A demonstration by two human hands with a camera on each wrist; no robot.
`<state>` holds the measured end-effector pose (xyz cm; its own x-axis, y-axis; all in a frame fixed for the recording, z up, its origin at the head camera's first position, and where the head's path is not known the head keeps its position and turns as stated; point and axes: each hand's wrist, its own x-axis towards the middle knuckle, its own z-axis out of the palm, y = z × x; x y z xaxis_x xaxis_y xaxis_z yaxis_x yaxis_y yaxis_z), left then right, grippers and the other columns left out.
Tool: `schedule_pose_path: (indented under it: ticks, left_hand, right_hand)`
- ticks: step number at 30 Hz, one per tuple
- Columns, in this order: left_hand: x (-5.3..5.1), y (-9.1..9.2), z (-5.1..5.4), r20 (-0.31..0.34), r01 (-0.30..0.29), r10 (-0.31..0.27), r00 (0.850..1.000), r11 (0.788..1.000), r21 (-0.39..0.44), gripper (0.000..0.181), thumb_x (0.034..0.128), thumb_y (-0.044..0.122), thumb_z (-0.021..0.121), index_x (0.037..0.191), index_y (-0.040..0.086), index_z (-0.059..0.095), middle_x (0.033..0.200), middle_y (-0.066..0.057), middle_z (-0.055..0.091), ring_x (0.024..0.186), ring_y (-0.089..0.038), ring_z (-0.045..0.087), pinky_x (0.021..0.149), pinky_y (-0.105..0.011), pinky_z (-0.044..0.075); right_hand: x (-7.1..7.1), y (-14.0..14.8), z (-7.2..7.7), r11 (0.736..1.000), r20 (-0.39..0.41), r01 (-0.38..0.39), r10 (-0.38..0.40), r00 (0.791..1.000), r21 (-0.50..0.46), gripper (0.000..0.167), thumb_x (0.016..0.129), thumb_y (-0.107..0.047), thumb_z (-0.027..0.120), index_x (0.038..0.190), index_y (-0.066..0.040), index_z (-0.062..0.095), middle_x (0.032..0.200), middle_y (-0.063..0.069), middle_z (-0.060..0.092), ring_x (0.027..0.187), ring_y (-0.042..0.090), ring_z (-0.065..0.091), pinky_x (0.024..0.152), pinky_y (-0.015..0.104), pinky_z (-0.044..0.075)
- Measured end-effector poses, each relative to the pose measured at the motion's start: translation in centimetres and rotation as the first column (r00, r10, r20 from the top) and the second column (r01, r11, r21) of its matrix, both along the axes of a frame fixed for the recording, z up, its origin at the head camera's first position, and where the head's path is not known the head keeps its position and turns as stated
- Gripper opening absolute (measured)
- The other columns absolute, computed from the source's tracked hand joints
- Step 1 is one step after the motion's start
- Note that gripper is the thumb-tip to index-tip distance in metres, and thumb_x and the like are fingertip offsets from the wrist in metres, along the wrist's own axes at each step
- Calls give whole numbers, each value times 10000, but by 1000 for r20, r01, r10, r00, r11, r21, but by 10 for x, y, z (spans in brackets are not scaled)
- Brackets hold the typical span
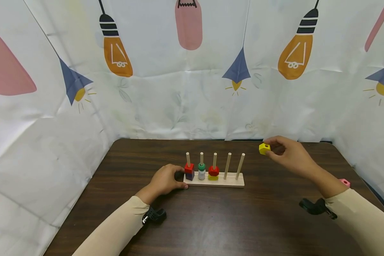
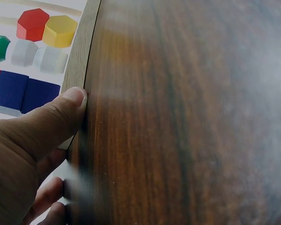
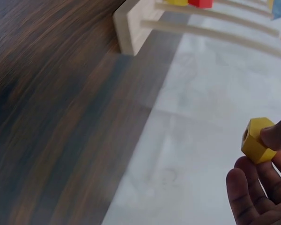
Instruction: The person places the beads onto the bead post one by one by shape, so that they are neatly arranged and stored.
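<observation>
A wooden peg rack (image 1: 224, 183) with upright pegs stands on the brown table. On its leftmost peg, a red block sits above dark blue blocks (image 2: 41, 96). The second carries a green bead (image 1: 201, 166) over white ones. On the third, a red hexagonal block (image 1: 213, 171) rests on a yellow one (image 2: 60, 31). The two pegs at the right are bare. My left hand (image 1: 167, 179) grips the rack's left end, thumb along the front edge. Raised right of the rack, my right hand (image 1: 289, 155) pinches a yellow faceted bead (image 3: 256, 140) with a hole through it.
A pink block (image 1: 345, 182) lies on the table (image 1: 211, 220) at the right, partly hidden behind my right forearm. A white cloth (image 1: 185, 106) printed with lamps hangs behind the table's far edge.
</observation>
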<state>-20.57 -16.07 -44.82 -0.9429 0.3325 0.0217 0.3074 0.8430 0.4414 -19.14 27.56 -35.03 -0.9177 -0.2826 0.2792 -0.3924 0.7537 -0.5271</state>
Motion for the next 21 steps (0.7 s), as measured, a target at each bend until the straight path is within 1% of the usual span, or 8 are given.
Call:
schedule_pose_path:
  ticks: [5,8,11,14,18,21]
  left_hand:
    - [1,0,1,-1,-3,3,1000,1000,1,583,712,423,945,1199,162,759,1190,-26,711,1187,-288,619,985,-500,491]
    - [1,1,1,1,-4,4,1000,1000,5,585,711,423,945,1199,160,758,1191,-31,711,1185,-290,620,983,-502,492]
    - [-1,1,0,4,-7,7,1000,1000,4,588,711,429,945,1200,161,757,1191,-28,710,1184,-287,620,980,-500,493]
    - [-1,1,0,6,-7,7,1000,1000,0,589,713,431,943,1201,160,757,1193,-28,710,1184,-290,619,978,-501,494]
    - [0,1,1,4,-5,5,1000,1000,-5,584,719,431,939,1205,163,757,1200,-27,710,1188,-293,619,981,-502,494]
    - [0,0,1,2,-2,2,1000,1000,-7,583,722,430,938,1207,163,757,1203,-26,710,1190,-295,619,982,-504,494]
  right_hand:
    - [3,-13,9,999,-21,-41,40,999,-30,350,964,-131,741,1297,-72,652,1109,89,710,914,239,692,732,321,564]
    - [5,-21,14,998,-26,-53,52,998,-44,345,962,-131,742,1292,-78,657,1099,76,714,911,227,693,733,320,562]
    - [4,-28,17,996,-45,-66,63,997,-53,333,953,-121,751,1274,-89,668,1078,51,719,897,203,696,731,292,562]
    - [2,-36,20,992,-64,-97,92,994,-78,322,942,-89,756,1255,-84,679,1069,44,718,885,190,695,731,262,560]
    - [0,-46,23,985,-75,-138,130,989,-105,318,927,-34,754,1237,-51,683,1090,75,712,896,205,695,743,258,566]
    - [-1,-53,25,983,-77,-148,140,987,-109,324,910,-8,762,1224,-39,686,1095,79,711,892,198,696,743,264,572]
